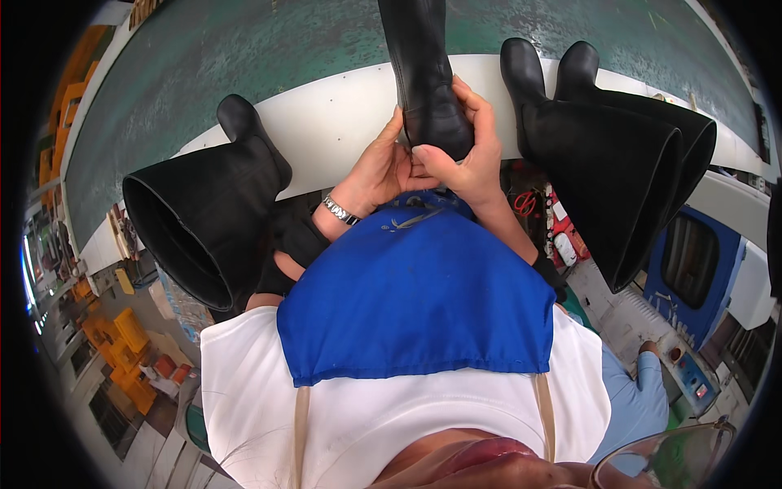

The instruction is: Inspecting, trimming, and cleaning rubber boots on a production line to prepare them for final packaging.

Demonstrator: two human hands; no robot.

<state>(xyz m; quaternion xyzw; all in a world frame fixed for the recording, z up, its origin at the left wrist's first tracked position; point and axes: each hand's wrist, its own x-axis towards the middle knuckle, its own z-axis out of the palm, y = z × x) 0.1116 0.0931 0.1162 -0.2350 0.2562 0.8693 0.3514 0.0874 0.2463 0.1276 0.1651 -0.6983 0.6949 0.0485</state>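
A black leather boot point(423, 77) lies in front of me, its rounded end towards me and the rest running out past the top of the view. My left hand point(379, 173), with a metal watch on the wrist, holds that end from the left, thumb along its side and fingers curled beneath. From the right, my right hand point(471, 159) grips the same end, the thumb across the near tip and the fingers along the side. The underside of the boot is hidden. Another black tall boot point(213, 183) stands at my left. Two more, a nearer boot point(590, 151) and a farther boot point(672, 122), sit at my right.
A white ledge point(326, 110) edges the green work surface point(305, 41). Below right are a blue machine point(688, 253) and a person in light blue clothing point(635, 395). Yellow-orange crates point(122, 342) stand down at the left.
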